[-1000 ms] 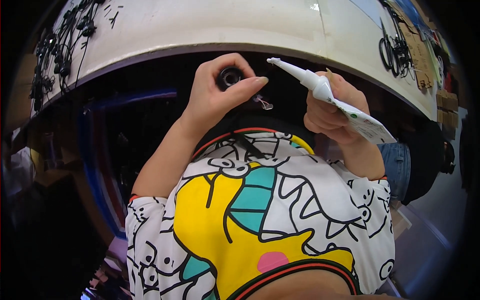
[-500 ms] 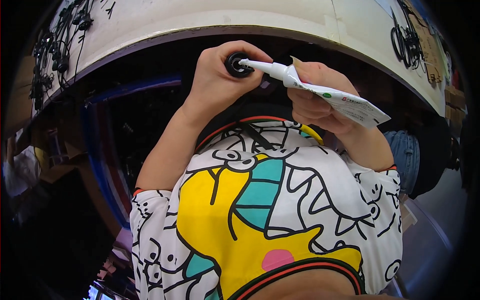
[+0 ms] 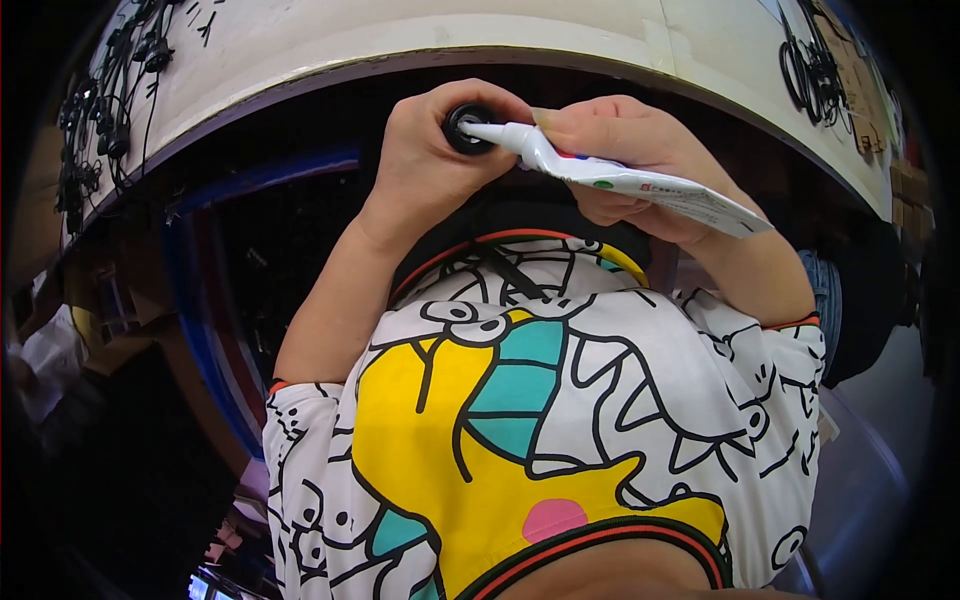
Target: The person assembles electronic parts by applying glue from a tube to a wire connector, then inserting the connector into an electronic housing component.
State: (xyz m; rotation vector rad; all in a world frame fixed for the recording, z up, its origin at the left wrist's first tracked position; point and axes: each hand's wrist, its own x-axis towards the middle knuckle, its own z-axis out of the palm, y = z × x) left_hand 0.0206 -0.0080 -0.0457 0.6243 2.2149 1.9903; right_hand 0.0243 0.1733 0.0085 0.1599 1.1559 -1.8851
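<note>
My left hand is wrapped round a black cylindrical part, whose round open end faces up with a ring inside it. The rest of that part is hidden in the fist. From the right, my right hand pinches a white squeeze tube with small coloured marks. Its flat tail points down to the right, and its slim white nozzle reaches into the opening of the black part. Both hands are held close together in front of my chest, by the table's near edge.
Beyond my hands runs a pale table with a curved-looking front edge. Black cables lie in a tangle at its left, and more coiled cables lie at its right beside brown cardboard. A blue-edged frame is at lower left.
My right hand has shifted slightly left and up, bringing the tube closer to the left hand and the nozzle further over the opening. The left hand has hardly moved.
</note>
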